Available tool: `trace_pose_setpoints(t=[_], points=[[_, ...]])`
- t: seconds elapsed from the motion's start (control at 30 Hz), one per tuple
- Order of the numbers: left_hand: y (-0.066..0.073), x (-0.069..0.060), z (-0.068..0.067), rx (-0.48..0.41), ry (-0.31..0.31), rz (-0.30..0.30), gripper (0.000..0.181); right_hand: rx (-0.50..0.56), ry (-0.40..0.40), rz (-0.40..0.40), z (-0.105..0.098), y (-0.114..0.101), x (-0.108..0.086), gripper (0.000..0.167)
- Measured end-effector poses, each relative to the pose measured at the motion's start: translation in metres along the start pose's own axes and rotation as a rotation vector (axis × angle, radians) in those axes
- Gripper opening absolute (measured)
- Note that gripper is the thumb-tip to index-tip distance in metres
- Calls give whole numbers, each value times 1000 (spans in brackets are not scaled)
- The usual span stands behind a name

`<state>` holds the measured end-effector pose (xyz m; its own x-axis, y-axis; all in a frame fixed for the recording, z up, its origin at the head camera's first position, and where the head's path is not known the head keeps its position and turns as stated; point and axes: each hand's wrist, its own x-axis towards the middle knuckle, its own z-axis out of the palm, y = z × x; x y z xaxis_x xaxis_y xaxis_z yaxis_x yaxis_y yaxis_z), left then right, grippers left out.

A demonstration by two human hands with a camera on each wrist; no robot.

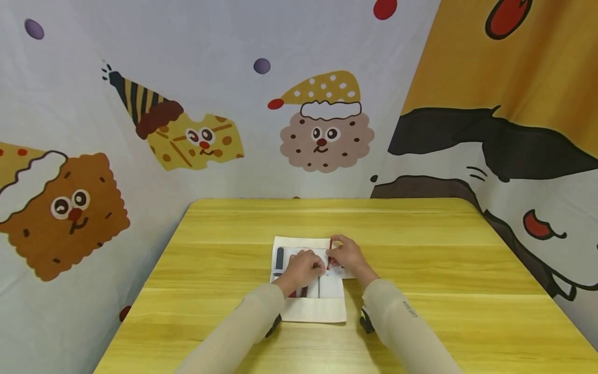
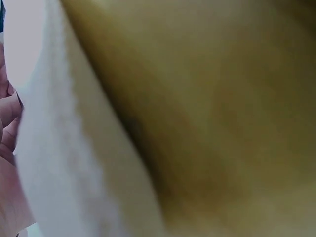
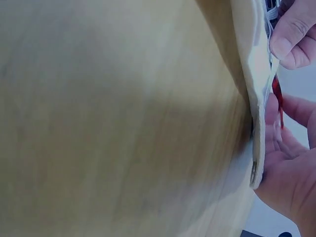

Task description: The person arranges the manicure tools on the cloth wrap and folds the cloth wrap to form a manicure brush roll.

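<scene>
A cream, felt-like tool case [image 1: 313, 310] lies unfolded on the table, with a white inner panel. In the head view my right hand [image 1: 347, 254] holds a slim red tool [image 1: 330, 243] upright at the panel's right side; its exact kind is unclear. My left hand [image 1: 302, 269] reaches over the panel. Seen from the right wrist, the left thumb and finger [image 3: 282, 48] pinch the case's inner edge, just above the red tool [image 3: 277, 89]. A dark-handled tool [image 1: 280, 258] lies at the panel's left. The left wrist view is mostly blurred cloth and table.
Beneath my left wrist, a red item [image 1: 293, 294] and a dark one [image 1: 304, 292] show partly on the panel. The yellow wood-grain table [image 1: 210, 259] extends around the case. A printed cartoon curtain [image 1: 261, 31] hangs behind the table's far edge.
</scene>
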<state>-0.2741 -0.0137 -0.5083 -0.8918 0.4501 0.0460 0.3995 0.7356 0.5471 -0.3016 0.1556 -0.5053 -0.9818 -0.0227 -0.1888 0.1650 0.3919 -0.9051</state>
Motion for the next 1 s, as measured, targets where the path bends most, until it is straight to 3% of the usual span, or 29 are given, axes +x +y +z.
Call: trace_pose_setpoints(t=[0.17,0.37,0.63,1.0], points=[[2,-1,-1,0,-5,-11,12,-54,-61,-39,0,0,-4,45],[2,-1,-1,1,-4,-7,10,-18,-117,-99,-6,9,-7,42],[4,-1,-2,18,1,-18,10,-75,-110,-122,-12,16,-6,26],[8,-5,-3,0,9,-13,10,-185,-189,-214,-13,14,-16,20]])
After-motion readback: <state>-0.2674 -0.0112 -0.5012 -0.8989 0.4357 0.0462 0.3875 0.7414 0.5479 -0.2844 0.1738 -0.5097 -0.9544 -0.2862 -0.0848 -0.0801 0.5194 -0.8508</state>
